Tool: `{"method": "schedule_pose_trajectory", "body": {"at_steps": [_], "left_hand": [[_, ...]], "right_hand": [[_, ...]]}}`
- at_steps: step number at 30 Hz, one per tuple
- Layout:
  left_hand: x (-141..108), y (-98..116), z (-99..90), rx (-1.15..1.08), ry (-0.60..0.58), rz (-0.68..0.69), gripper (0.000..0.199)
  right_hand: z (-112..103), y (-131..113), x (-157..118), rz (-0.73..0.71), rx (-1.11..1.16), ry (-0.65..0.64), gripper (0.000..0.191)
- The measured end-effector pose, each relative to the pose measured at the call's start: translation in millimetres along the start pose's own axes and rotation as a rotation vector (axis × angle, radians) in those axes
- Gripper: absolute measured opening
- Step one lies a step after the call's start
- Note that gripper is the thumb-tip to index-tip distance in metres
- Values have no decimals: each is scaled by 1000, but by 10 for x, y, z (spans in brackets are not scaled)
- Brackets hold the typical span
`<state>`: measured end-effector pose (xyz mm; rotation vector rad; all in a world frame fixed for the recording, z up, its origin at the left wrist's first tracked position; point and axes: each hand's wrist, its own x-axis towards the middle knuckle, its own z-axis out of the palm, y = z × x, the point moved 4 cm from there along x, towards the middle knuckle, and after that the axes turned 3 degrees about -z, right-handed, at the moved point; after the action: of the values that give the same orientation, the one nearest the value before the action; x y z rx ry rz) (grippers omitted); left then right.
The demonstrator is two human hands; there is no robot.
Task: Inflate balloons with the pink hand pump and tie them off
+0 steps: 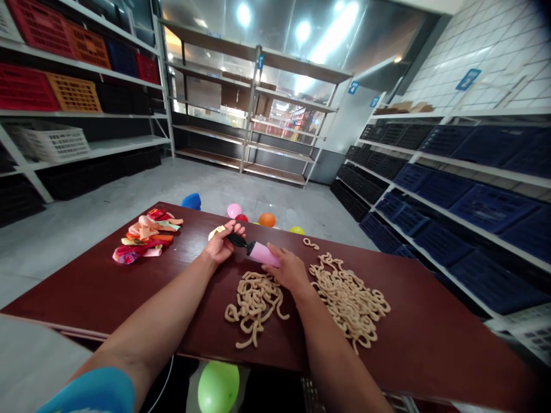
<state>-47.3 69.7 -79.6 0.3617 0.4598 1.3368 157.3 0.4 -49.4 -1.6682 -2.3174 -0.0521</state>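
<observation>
Left hand (221,244): your fingers are loosely curled, holding a pale balloon (216,232) at the black end of the pump (262,254). Right hand (289,269): closed around the pink barrel. Pump is above the desk (193,298), between its far and near edges. Flat balloons (144,235) lie heaped by the far-left corner. Beige curly strips: small pile (255,304) toward the near edge, below the pump; bigger pile (348,298) right of your right forearm; one loose strip (310,244) near the far edge. Green balloon (218,385) below the near edge. Shelf labels (468,80): blue, white marks, too blurred to read. No brand legible on the pump.
</observation>
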Motion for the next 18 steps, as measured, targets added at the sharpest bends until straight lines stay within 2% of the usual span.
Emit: {"method": "schedule_pose_trajectory", "body": {"at_steps": [3,6,9,11,14,18], "left_hand": [[-64,58,39,21,-55,-1,21],[-91,101,14,-9,-1,-21,4],[-71,106,-46,-57,122,-50,38],[-46,108,-63,-49,190,-36,49],[-25,136,-10,-11,235,38,48],[-66,225,194,69,311,139,45]], "right_hand": [[-23,-38,2,-32,48,0,65],[-30,-71,5,-40,58,21,67],[-27,-93,8,-24,52,19,61],[-34,-107,10,-8,53,5,53],[-65,-124,8,4,67,-3,47],[-75,-115,1,32,99,7,53]]}}
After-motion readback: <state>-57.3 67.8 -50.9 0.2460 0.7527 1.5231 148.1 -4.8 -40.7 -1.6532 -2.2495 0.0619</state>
